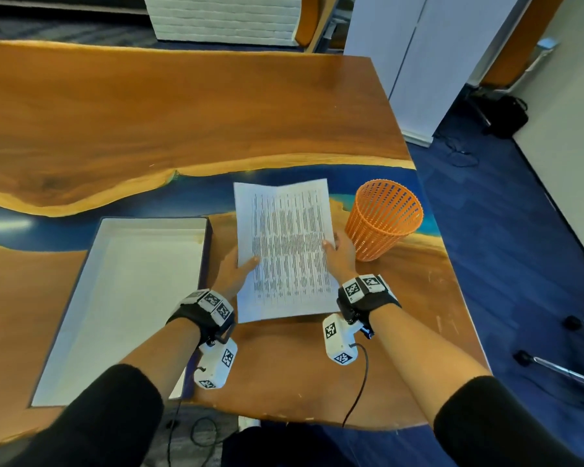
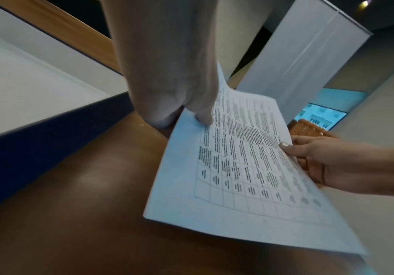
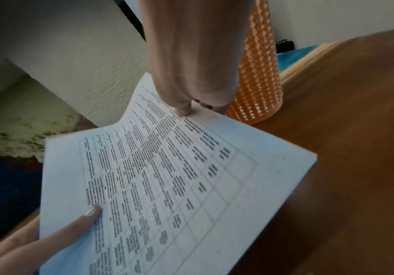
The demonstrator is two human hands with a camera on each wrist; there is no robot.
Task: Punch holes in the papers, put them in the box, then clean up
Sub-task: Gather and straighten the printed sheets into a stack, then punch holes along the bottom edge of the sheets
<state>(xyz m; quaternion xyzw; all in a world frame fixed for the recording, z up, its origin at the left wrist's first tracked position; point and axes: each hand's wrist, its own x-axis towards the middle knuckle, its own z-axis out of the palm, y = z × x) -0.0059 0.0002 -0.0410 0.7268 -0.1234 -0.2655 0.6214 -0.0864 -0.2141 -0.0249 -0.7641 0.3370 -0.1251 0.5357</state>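
Note:
Printed papers with a table of text are held above the table, between the box and the basket. My left hand pinches their left edge, thumb on top and fingers beneath. My right hand pinches the right edge the same way. In the left wrist view the papers bow slightly, with my left hand at their near corner and my right hand across. In the right wrist view my right hand grips the papers. The open white box lies left of the papers.
An orange mesh basket stands just right of my right hand. The wood-and-blue-resin table stretches far and left. Its right edge drops to blue carpet. A white panel stands beyond the far right corner.

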